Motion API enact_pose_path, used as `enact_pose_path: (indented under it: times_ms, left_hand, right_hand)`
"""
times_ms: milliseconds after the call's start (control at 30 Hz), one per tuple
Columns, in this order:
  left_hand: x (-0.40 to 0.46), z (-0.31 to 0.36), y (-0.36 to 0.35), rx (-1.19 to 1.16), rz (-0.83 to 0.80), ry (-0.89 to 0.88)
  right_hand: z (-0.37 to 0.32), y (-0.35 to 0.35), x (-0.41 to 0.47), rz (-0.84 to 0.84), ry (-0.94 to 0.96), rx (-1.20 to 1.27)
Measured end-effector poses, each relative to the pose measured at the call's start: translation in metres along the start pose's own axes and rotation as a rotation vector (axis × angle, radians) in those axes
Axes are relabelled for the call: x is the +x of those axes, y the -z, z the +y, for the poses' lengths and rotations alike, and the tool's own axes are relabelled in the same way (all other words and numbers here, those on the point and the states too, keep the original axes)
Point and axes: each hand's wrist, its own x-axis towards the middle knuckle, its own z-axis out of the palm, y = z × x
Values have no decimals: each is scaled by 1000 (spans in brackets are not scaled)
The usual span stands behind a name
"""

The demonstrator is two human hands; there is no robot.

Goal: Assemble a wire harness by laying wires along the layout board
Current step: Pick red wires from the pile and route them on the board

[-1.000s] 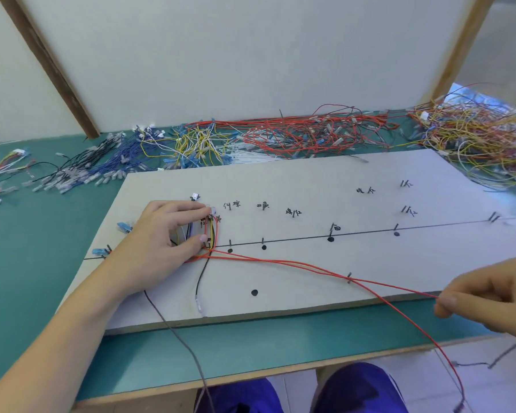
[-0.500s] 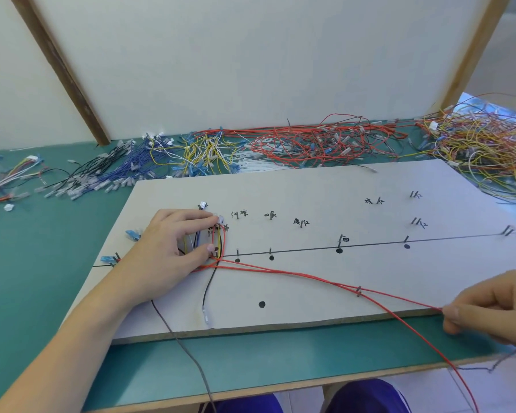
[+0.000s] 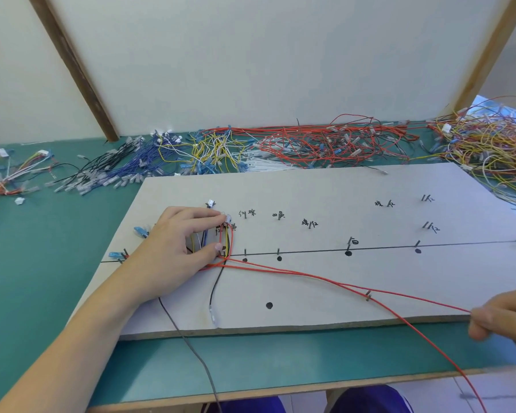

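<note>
At the left end of the layout board [image 3: 325, 192], my left hand [image 3: 173, 257] lies over a small bundle of yellow, black & red wires [image 3: 225, 239], thumb and forefinger curled round it by the pegs. From there the red wire [image 3: 310, 274] runs as two strands across the board's front part, past a peg [image 3: 368, 295], to my right hand [image 3: 504, 320] off the near right edge, fingers pinched tight on one strand; the other drops off the table. Step in hand, I reckon: routing this red one w/ the anchor end held down. Next move calls for keeping it taut & swinging it up along the black guide line [image 3: 385, 248] toward the right-hand pegs, w/o dragging the bundle loose. Spare wires [image 3: 325, 144] are heaped behind the board.
</note>
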Motion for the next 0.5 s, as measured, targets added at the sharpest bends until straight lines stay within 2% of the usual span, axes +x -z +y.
enact_pose_path:
  times_ms: [233,367,500]
  left_hand:
    - [0,1,0,-7,4,0]
    - [-1,1,0,-7,4,2]
    - [-1,1,0,-5,1,4]
  right_hand:
    - [-5,-16,-7,-38,-44,-46]
    - [-19,-13,-6,58,-32,-36]
    - [-15,-13,-6,-27,-63,-57]
